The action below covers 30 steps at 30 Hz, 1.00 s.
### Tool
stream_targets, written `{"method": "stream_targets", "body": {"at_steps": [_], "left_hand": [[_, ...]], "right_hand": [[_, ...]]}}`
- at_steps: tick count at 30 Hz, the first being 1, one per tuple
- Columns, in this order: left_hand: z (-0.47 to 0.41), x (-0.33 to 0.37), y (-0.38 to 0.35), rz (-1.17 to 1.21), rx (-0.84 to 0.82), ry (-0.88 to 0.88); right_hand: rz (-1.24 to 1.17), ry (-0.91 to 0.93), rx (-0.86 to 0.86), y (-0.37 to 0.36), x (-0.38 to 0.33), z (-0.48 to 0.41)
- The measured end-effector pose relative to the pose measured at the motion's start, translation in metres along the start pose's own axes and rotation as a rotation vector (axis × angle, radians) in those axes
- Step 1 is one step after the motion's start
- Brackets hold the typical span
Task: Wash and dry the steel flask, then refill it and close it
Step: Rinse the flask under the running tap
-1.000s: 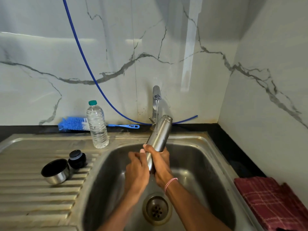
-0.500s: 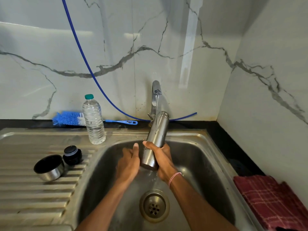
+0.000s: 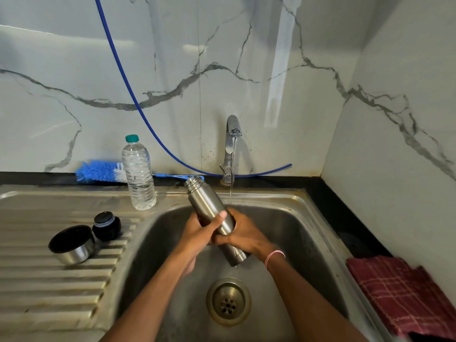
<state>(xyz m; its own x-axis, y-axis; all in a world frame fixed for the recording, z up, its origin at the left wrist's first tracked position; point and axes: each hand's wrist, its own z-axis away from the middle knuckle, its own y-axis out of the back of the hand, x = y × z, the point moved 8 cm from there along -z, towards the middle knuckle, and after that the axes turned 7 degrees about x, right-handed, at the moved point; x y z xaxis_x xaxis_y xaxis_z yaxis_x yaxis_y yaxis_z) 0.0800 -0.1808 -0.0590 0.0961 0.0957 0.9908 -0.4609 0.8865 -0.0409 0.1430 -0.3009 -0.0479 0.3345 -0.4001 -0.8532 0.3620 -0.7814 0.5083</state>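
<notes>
The steel flask (image 3: 208,206) has no lid and slants over the sink basin (image 3: 303,233), open mouth up and to the left. My left hand (image 3: 201,229) wraps its middle from the left. My right hand (image 3: 243,233) grips it from the right, lower down. A thin stream of water runs from the tap (image 3: 232,134) and lands just right of the flask, by my right hand. The flask's steel cup (image 3: 71,244) and black stopper (image 3: 106,225) lie on the ribbed drainboard (image 3: 49,280) to the left.
A clear plastic water bottle (image 3: 138,174) with a green cap stands at the basin's back left corner. A blue bottle brush (image 3: 98,171) lies along the wall behind it. A blue hose (image 3: 118,70) hangs down the marble wall. A maroon checked cloth (image 3: 404,297) lies on the right counter. The drain (image 3: 228,302) is below my arms.
The flask's mouth has swung from under the tap to the left, so the stream now falls beside it. My left hand has closed around its body.
</notes>
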Motion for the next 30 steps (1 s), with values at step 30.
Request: {"method": "stream_targets", "body": {"at_steps": [30], "left_hand": [[0.002, 0.009, 0.035, 0.608, 0.331, 0.076]], "right_hand": [[-0.795, -0.382, 0.268, -0.007, 0.014, -0.005]]}}
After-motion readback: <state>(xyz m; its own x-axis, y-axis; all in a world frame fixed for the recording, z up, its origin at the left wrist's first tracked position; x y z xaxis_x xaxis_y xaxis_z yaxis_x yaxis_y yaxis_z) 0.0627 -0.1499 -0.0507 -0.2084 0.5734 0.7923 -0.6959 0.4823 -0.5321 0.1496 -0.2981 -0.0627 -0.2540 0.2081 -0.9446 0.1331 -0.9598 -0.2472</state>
